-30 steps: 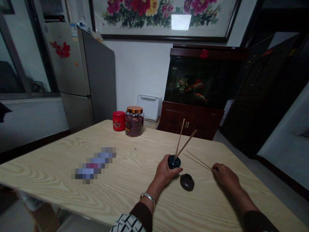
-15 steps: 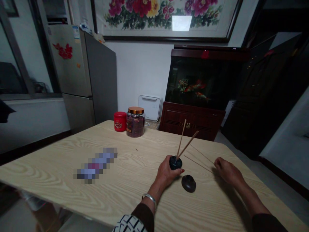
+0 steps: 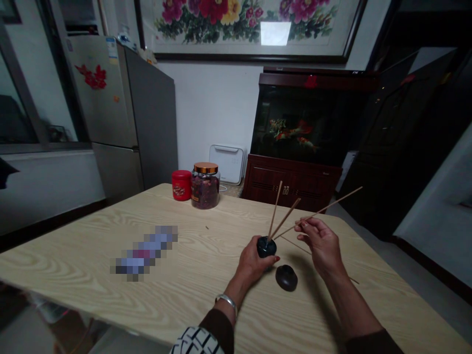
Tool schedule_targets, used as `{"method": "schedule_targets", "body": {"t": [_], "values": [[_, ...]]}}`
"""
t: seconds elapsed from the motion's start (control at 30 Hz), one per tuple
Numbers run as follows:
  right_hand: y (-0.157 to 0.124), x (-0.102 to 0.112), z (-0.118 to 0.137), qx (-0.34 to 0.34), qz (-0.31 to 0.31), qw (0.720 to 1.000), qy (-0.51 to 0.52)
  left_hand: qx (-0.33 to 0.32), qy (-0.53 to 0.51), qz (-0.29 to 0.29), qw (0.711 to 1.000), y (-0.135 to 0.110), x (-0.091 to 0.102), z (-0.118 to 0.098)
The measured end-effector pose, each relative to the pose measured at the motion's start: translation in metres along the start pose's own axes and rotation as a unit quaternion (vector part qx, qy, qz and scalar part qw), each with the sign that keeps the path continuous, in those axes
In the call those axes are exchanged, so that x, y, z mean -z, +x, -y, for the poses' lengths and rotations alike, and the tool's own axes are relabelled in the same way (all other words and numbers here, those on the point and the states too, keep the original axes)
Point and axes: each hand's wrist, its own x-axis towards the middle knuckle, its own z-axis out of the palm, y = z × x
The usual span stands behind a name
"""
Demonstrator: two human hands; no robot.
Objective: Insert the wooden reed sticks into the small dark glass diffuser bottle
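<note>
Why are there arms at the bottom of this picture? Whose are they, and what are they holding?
A camera worn on a person's head took these pictures, so you see what that person sees when looking down. There is no machine here, only the person's own arms. The left hand holds a small dark pot with two thin sticks standing in it. The right hand pinches a long thin stick. A dark round piece lies on the wooden table. Farther away stand a glass jar and a red tin.

Dark round incense holder (image 3: 266,247), two sticks (image 3: 276,209) standing
</note>
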Motion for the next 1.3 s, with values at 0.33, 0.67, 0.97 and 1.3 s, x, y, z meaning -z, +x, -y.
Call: {"method": "schedule_targets", "body": {"t": [0.33,0.67,0.97,1.3], "values": [[-0.001,-0.022,-0.013,0.045,0.047,0.996,-0.067,-0.010,0.002,-0.001,1.000,-0.001,0.002,0.001],[-0.012,-0.029,-0.032,0.073,0.187,0.932,-0.302,-0.002,0.001,0.006,1.000,0.000,0.000,0.001],[0.010,0.106,-0.048,0.023,0.127,0.701,-0.702,0.003,-0.015,0.001,1.000,-0.001,0.001,0.001],[0.024,0.123,-0.053,0.014,0.241,0.561,-0.792,0.001,-0.018,0.002,1.000,-0.001,0.000,-0.002]]}}
